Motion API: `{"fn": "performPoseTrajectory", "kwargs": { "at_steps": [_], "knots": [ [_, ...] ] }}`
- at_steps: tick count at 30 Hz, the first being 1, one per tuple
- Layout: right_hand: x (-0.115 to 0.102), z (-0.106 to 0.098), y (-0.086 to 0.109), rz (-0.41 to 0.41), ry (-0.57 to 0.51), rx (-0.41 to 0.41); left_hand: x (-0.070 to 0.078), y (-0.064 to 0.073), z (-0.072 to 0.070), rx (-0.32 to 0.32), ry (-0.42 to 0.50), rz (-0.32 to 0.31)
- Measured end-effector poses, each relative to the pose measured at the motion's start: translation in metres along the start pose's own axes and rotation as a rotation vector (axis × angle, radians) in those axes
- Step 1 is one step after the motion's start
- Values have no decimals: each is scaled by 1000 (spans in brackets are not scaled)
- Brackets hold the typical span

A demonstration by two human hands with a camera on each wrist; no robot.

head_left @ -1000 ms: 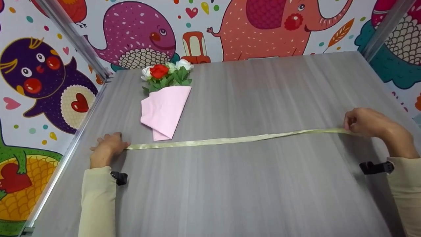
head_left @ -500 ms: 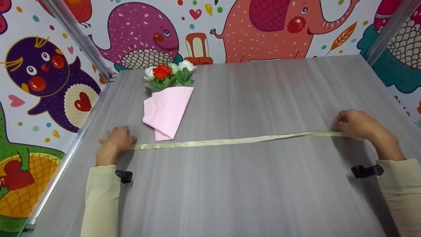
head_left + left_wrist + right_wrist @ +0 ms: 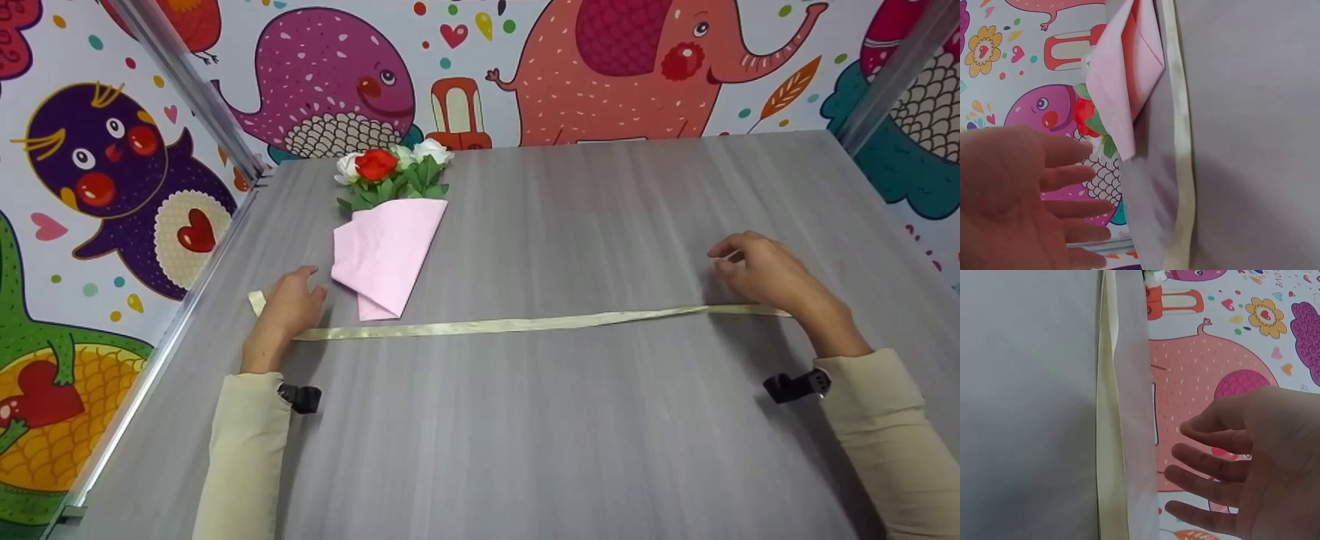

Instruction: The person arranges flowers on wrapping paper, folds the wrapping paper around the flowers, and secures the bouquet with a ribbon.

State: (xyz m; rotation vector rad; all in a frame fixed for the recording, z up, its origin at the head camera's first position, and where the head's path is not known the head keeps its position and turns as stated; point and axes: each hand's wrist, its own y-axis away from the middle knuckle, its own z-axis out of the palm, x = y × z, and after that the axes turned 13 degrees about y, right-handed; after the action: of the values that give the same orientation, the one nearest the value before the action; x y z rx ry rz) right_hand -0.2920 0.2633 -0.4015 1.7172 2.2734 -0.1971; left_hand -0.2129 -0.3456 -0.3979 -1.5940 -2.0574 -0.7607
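Observation:
A pale yellow-green satin ribbon point(image 3: 495, 326) lies stretched across the table from left to right, slightly twisted toward its right part. My left hand point(image 3: 289, 309) hovers above its left end, fingers spread and holding nothing; the left wrist view shows the palm apart from the ribbon point(image 3: 1184, 152). Over toward the right end, my right hand point(image 3: 765, 271) is raised with loosely bent fingers and nothing in them. Behind the ribbon, nearer the left hand, lies a bouquet of red and white flowers point(image 3: 394, 169) in pink wrapping paper point(image 3: 390, 255). The right wrist partly hides the ribbon's right end.
The grey wood-grain table point(image 3: 555, 435) bears these things. A metal frame rail point(image 3: 161, 352) runs along its left edge. At the back stands a wall point(image 3: 480, 60) printed with cartoon animals. Each wrist wears a black camera point(image 3: 795, 385).
Both hands have let go of the ribbon ends and lifted. The right hand has moved left and the left hand slightly right, uncovering the ribbon's left tip. The ribbon stays laid out.

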Motion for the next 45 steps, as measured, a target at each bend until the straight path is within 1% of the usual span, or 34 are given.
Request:
{"fn": "performPoseTrajectory", "kwargs": {
  "at_steps": [4, 7, 9, 11, 13, 15, 18, 21, 23, 27, 30, 32, 35, 38, 41, 43, 45],
  "knots": [
    [-10, 2, -4, -30, -51, 58, 5, -1, 4, 34, 112, 8],
    [-18, 4, -7, -51, -91, 97, 9, -3, 8, 62, 170, -11],
    [-22, 4, -10, -61, -126, 105, 12, -4, 11, 84, 188, -18],
    [-26, 4, -14, -65, -168, 97, 15, -6, 14, 106, 204, -21],
    [-31, 4, -18, -81, -217, 91, 17, -9, 16, 117, 244, -30],
    [-37, 5, -22, -99, -271, 84, 19, -12, 18, 137, 308, -47],
    [-50, 8, -29, -137, -346, 80, 22, -16, 21, 180, 430, -88],
    [-66, 12, -37, -164, -428, 56, 25, -19, 26, 243, 514, -136],
    [-78, 16, -43, -173, -492, 35, 29, -21, 30, 270, 557, -163],
    [-104, 27, -58, -182, -610, -8, 36, -25, 36, 299, 669, -188],
    [-125, 35, -66, -190, -687, -41, 42, -27, 41, 304, 738, -198],
    [-140, 41, -70, -201, -753, -65, 44, -28, 43, 296, 758, -208],
    [-163, 49, -72, -212, -820, -92, 46, -28, 44, 276, 765, -227],
    [-185, 56, -74, -215, -865, -127, 46, -27, 44, 257, 771, -236],
    [-201, 61, -77, -202, -912, -176, 47, -29, 45, 233, 787, -234],
    [-209, 65, -81, -190, -939, -211, 48, -31, 47, 233, 784, -236],
    [-217, 72, -86, -175, -955, -245, 49, -33, 50, 255, 766, -233]
  ]
}}
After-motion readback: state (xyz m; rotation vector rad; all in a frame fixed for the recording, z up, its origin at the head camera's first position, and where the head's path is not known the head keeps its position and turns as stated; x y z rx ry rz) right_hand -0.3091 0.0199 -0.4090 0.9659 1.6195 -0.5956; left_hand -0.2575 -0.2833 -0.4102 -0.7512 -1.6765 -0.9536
